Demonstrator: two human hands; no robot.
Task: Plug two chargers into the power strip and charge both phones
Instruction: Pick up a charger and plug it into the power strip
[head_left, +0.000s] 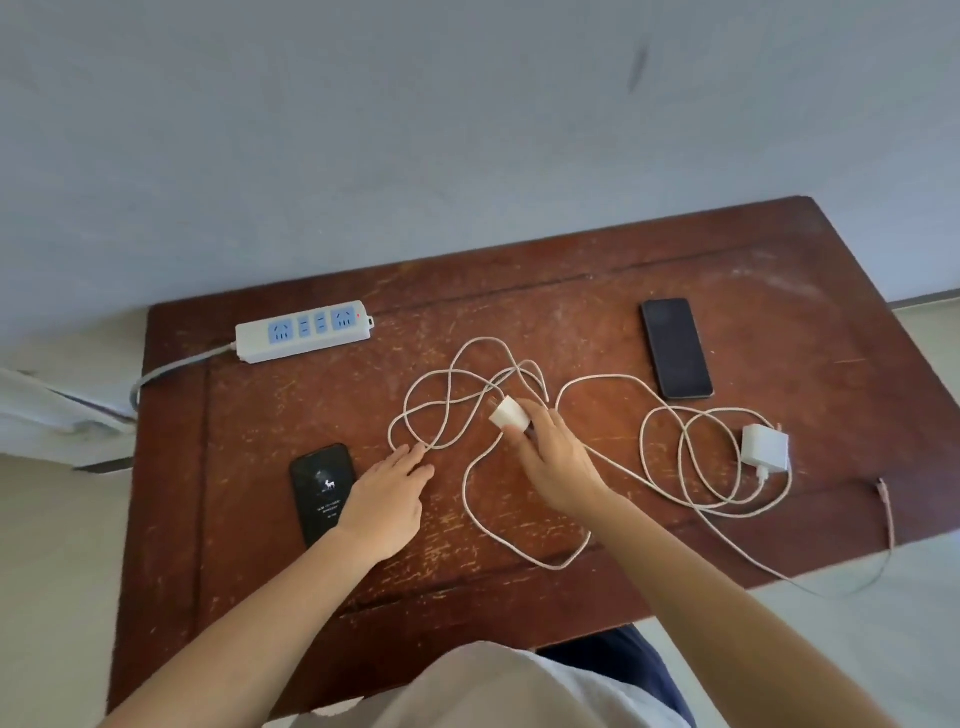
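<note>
A white power strip (304, 331) with blue sockets lies at the table's back left, all sockets empty. My right hand (553, 462) grips a small white charger plug (508, 414) at the table's middle, its prongs pointing left. Its white cable (447, 395) loops in a tangle around it. My left hand (390, 496) rests flat on the table, fingertips touching the cable. A black phone with a lit screen (321, 486) lies just left of that hand. A second dark phone (675, 347) lies at the back right. Another white charger (764, 448) with coiled cable sits at the right.
The worn brown wooden table (571, 291) stands against a grey wall. The strip's grey cord (171, 366) drops off the left edge. A thin cable end (885, 506) hangs over the right edge. Folded white cloth (52, 410) lies on the floor at left.
</note>
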